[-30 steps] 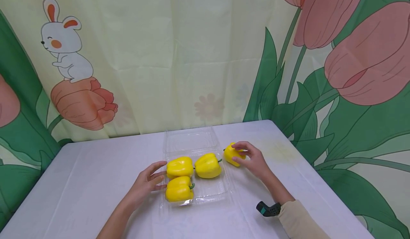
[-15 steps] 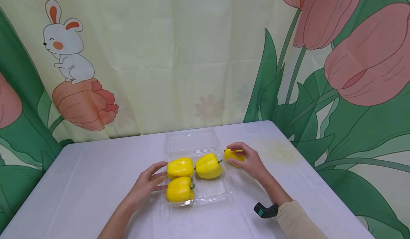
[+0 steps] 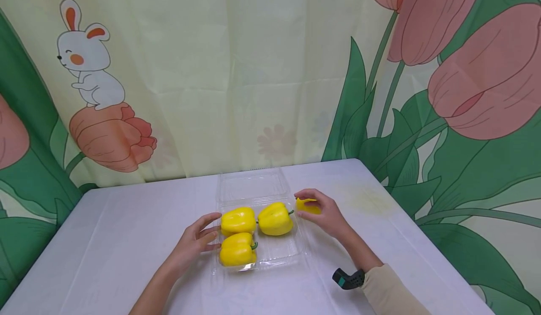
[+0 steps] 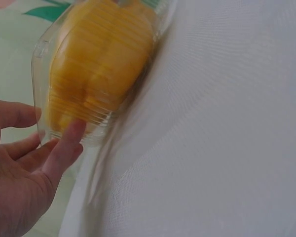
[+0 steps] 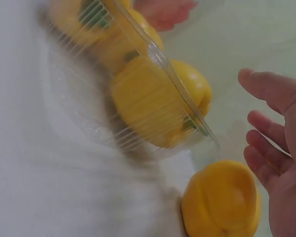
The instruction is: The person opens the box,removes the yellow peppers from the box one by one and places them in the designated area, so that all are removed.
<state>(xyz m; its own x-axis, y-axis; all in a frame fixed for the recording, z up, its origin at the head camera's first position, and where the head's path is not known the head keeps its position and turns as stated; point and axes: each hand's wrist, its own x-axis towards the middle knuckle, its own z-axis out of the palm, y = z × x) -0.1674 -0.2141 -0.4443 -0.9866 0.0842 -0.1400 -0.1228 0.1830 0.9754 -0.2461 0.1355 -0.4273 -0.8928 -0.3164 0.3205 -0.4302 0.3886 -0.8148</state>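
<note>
The loose yellow pepper (image 3: 309, 206) lay on the white-covered table (image 3: 127, 230), just right of the clear container (image 3: 281, 250), and the right hand (image 3: 326, 216) was much the nearer of the 2. In the head view this pepper showed through the gap between thumb and fingers; its stem end faced the container, though the hand hid much of its long axis. The right wrist view put it just beside the lowest fingers, which were spread, slightly bent and wrapped round nothing; whether any touched it could not be told. The left hand (image 3: 195, 240), its fingers relaxed and apart, rested against the container's left wall. Inside sat 3 more yellow peppers (image 3: 275, 219), with the lid (image 3: 253, 186) lying back. No brand, label or writing could be read, including on the black wrist device (image 3: 348, 279).
</note>
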